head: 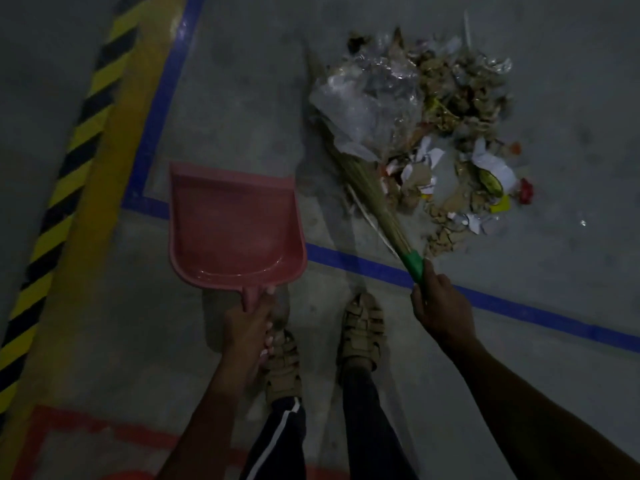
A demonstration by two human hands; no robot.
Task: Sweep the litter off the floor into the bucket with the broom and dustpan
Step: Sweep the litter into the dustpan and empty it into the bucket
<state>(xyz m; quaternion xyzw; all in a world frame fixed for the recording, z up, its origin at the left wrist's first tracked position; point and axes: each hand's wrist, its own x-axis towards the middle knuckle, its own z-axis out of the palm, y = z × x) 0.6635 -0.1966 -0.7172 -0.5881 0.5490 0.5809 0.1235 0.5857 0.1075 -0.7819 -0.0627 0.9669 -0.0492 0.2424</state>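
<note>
- On a dim grey concrete floor (571,98) marked with blue tape lines (502,299), a person stands with both tools in hand, looking down.
- At two o'clock from the feet lies the litter pile (450,133): clear plastic film, torn paper, brown scraps, a red bit at its right edge (much of it too dark to identify).
- A yellow-and-black hazard stripe (69,161) runs along the floor at nine to eleven o'clock.
- At eleven o'clock the pink dustpan (232,230) hangs clear of the pile and well apart from it, mouth pointing away from the person, seemingly empty.
- The broom (374,195), green-collared, slants from one o'clock into the pile's near-left edge, bristles partly under the plastic.
- The left hand (249,327) is wrapped round the dustpan's short handle; the right hand (440,306) is closed round the broom's grip just below the collar.
- The bucket is not in view.
- The step in hand appears to be gathering the heap; no litter has reached the pan. Next, likely, the pan must be set down beside the pile, lip flat on the floor, and the broom drawn toward it.
</note>
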